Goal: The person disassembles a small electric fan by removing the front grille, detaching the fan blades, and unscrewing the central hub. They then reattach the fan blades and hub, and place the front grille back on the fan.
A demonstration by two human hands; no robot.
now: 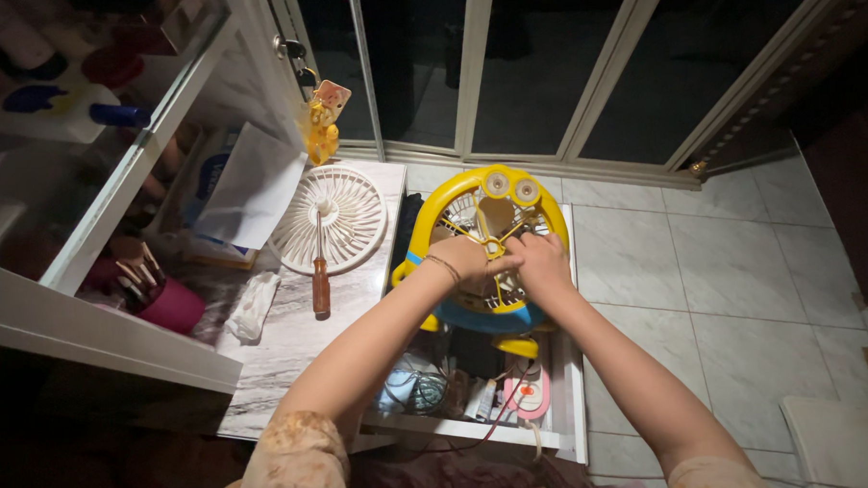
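Both hands pressed to the yellow fan

Centrally, a yellow and blue toy-like fan (482, 235) is held over an open drawer (567, 403). Its middle is gripped by the curled fingers of the left hand (461, 257) and right hand (540, 259). Just left, a white fan grille (342, 216) and a wooden-handled screwdriver (320, 277) are seen on the marble-patterned top (284, 345).

Dim light falls on a marble-topped counter (293, 335), with pale floor tiles (724, 292) to its right, dark glass sliding doors (543, 67) beyond it, and white shelves (95, 188) at its left.
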